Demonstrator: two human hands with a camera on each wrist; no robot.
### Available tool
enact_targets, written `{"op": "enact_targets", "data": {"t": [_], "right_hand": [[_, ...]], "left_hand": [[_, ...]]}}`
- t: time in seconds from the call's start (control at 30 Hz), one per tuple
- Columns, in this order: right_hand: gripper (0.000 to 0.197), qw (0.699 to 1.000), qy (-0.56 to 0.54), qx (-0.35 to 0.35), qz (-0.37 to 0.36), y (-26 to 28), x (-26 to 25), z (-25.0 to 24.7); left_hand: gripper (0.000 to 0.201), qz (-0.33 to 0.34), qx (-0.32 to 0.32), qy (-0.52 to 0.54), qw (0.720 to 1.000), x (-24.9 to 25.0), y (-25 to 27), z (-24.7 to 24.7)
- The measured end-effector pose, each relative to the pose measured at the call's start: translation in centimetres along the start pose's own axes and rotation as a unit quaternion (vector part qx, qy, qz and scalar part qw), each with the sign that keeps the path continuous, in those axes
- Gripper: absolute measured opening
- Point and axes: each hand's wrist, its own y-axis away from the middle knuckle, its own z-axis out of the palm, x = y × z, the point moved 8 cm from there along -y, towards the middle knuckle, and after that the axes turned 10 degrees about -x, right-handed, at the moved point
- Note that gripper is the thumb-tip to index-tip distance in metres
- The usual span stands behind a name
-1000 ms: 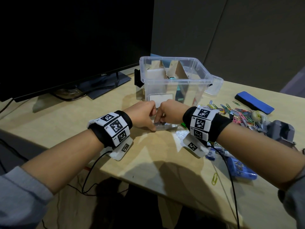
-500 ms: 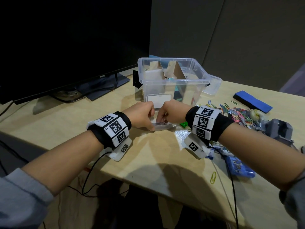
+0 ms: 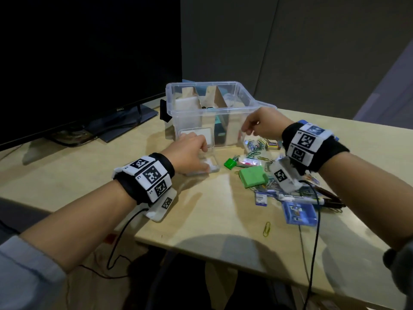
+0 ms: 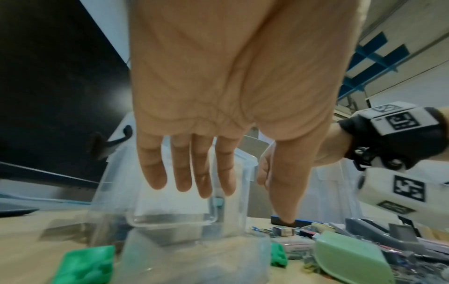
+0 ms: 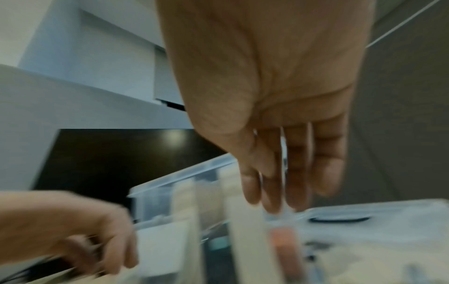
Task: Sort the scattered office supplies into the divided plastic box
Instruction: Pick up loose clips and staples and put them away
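Note:
The divided clear plastic box (image 3: 243, 101) stands at the back of the desk, with cardboard dividers inside. In front of it lies a small clear case (image 3: 212, 167) with its lid (image 4: 170, 213) standing up. My left hand (image 3: 200, 153) rests over this case, fingers straight and hanging in front of the lid. My right hand (image 3: 247, 129) hovers by the box's right front corner, above a heap of coloured paper clips (image 3: 257, 145). Its fingers hang loosely and I see nothing in them; the right wrist view is blurred.
Loose supplies lie right of the case: a green clip (image 3: 230, 163), a pale green box (image 3: 252, 176), small blue boxes (image 3: 299, 213), a lone yellow paper clip (image 3: 267, 229). A dark monitor (image 3: 89, 63) fills the back left. The desk's front edge (image 3: 223, 249) is near.
Both hands were together at the small case. Now its lid stands up, and my right hand has lifted away to the right, toward the paper clips. My left hand stays at the case.

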Motion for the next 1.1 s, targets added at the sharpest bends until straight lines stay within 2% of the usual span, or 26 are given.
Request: {"op": "enact_targets", "data": {"t": [0.07, 0.17, 0.27, 0.4, 0.57, 0.7, 0.93, 1.1], "right_hand": [[0.036, 0.996, 0.046, -0.033, 0.063, 0.4, 3.1, -0.6], [0.039, 0.974, 0.150, -0.106, 0.131, 1.2, 7.0, 0.0], [0.037, 0.950, 0.218, -0.164, 0.155, 2.2, 9.1, 1.3], [0.037, 0.937, 0.256, -0.176, 0.159, 2.6, 10.5, 2.1], [0.042, 0.939, 0.259, -0.179, 0.138, 1.9, 10.7, 2.8], [0.033, 0.937, 0.287, -0.167, 0.106, 1.2, 9.7, 3.3], [0.028, 0.936, 0.273, -0.177, 0.138, 0.5, 10.2, 3.3], [0.027, 0.937, 0.251, -0.180, 0.164, 0.4, 11.2, 2.9]], "left_hand": [[0.063, 0.028, -0.027, -0.019, 0.999, 2.1, -0.3, 0.9], [0.090, 0.025, -0.113, -0.081, 0.990, 4.0, -1.0, 3.7], [0.099, 0.018, -0.148, -0.114, 0.982, 4.6, -1.6, 5.1], [0.087, 0.047, -0.125, -0.110, 0.985, 6.2, -2.1, 4.7], [0.082, 0.108, -0.158, -0.103, 0.976, 9.5, -2.6, 5.0], [0.067, 0.143, -0.157, -0.083, 0.974, 11.9, -3.7, 5.1], [0.031, 0.107, -0.119, -0.097, 0.982, 15.9, -8.3, 3.5], [0.029, 0.056, -0.105, -0.111, 0.987, 16.9, -11.1, 3.5]]}}
